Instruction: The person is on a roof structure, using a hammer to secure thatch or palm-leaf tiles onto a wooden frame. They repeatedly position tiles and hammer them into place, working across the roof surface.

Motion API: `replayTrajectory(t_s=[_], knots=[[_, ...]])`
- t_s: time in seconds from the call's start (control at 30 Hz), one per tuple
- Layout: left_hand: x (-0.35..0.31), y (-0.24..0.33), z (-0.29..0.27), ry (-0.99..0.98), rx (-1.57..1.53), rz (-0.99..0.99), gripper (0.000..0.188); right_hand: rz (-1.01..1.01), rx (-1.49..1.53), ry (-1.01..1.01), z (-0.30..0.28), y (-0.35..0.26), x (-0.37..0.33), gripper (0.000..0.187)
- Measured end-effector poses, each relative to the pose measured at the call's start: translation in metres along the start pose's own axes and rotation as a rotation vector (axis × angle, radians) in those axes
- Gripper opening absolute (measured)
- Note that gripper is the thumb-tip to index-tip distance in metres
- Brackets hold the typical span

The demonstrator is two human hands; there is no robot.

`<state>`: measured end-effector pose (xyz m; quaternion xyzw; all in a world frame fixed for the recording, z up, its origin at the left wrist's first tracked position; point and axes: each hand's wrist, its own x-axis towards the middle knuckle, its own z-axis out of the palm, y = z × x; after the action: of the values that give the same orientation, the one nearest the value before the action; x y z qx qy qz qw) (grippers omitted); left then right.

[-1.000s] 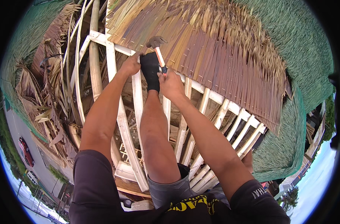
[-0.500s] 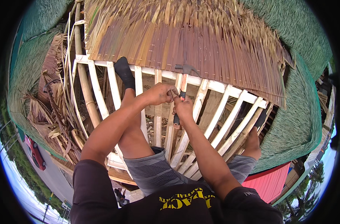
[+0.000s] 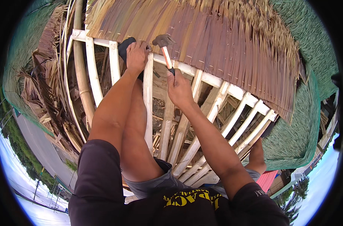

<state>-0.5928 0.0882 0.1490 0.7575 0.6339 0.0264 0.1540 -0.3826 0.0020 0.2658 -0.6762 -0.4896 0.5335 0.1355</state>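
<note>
Nearest is the person's black shirt (image 3: 118, 203) with yellow lettering across the chest, and beyond it the grey shorts (image 3: 150, 186). The left leg (image 3: 134, 120) stretches forward over a frame of pale wooden slats (image 3: 148, 101), its foot in a black sock (image 3: 123, 49); the right leg (image 3: 256, 155) is bent out at the right end of the frame. The slats fan away from the body, with gaps showing wood and dry debris below, and meet a white crossbar (image 3: 212, 80) at their far ends. The right hand (image 3: 179, 88) is closed around the dark grip of a hammer (image 3: 166, 52), which tilts up and leftward, its metal head in front of the lower part of a brown thatch panel (image 3: 224, 56). The left hand (image 3: 137, 56) is just beside the hammer head, fingers curled at the panel's lower edge beside the sock; whether they pinch something small cannot be told. A bamboo pole (image 3: 82, 75) runs along the left, beside a heap of dry fronds (image 3: 53, 90). Green netting (image 3: 292, 141) covers the thatch at the right, and farther off lie a grey road (image 3: 43, 139) and trees (image 3: 297, 194).
</note>
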Motion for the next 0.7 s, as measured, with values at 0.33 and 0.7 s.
replayTrajectory(t_s=[0.33,0.7], knots=[[0.002,0.002,-0.004,0.037,-0.001,-0.001,0.026,-0.069,-0.215,-0.043,0.002,-0.03,0.03,0.025],[-0.025,-0.014,-0.02,-0.161,0.205,0.059,0.062,-0.188,-0.293,0.091,0.003,-0.018,0.044,0.026]])
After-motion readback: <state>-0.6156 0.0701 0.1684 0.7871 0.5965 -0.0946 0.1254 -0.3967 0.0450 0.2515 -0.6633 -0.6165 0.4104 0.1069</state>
